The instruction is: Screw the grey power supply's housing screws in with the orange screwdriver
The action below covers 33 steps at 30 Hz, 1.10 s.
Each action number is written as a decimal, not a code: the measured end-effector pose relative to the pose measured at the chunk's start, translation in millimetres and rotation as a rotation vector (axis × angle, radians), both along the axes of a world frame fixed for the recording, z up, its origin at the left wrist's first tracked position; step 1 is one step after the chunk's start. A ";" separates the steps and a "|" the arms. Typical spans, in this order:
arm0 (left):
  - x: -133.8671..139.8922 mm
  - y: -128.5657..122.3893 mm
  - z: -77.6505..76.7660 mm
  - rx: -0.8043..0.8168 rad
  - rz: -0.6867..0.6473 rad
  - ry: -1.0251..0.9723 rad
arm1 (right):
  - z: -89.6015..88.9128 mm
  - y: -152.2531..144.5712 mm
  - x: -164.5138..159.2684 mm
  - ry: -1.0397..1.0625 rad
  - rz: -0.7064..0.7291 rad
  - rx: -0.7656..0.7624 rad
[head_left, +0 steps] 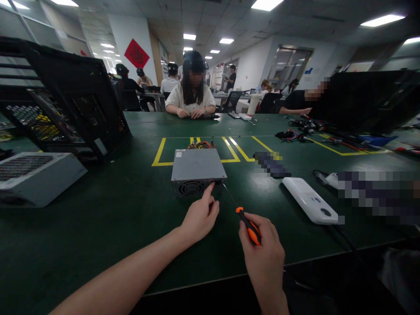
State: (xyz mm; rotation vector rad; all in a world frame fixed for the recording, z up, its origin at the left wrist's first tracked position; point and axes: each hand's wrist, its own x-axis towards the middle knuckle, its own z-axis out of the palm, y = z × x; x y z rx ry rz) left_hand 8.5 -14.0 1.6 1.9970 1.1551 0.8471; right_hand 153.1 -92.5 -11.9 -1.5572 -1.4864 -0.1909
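Note:
A grey computer power supply (198, 164) sits on the green table, its black fan grille facing me and a bundle of coloured cables behind it. With the index finger stretched out, my left hand (201, 218) touches the front face right of the fan; its other fingers are bent and hold nothing. My right hand (264, 249) is closed around the orange and black handle of a screwdriver (250, 227). The thin shaft slants up and left, its tip at the right front edge of the power supply. Whether the tip sits in a screw is too small to tell.
On the left stand a black computer case (65, 96) and a second power supply (39, 179). A white power bank (310, 200) lies at right, near a pixelated dark object (271, 164). Across the table (131, 218) sits a person (192, 94); cables and tools lie far right.

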 end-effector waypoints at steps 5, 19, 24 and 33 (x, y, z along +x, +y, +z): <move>1.0 1.2 -1.2 -0.030 -0.059 -0.011 | 3.1 -1.6 -7.1 0.061 0.039 -0.069; -0.5 3.7 -0.6 -0.204 0.020 -0.290 | 4.7 -5.8 -3.0 -0.056 0.009 0.094; -0.2 11.5 -3.2 -0.364 0.045 -0.425 | 5.1 -3.3 -14.5 -0.057 0.070 0.080; -1.3 11.1 3.7 -0.439 0.083 -0.537 | 1.2 2.8 -18.2 -0.022 0.068 0.038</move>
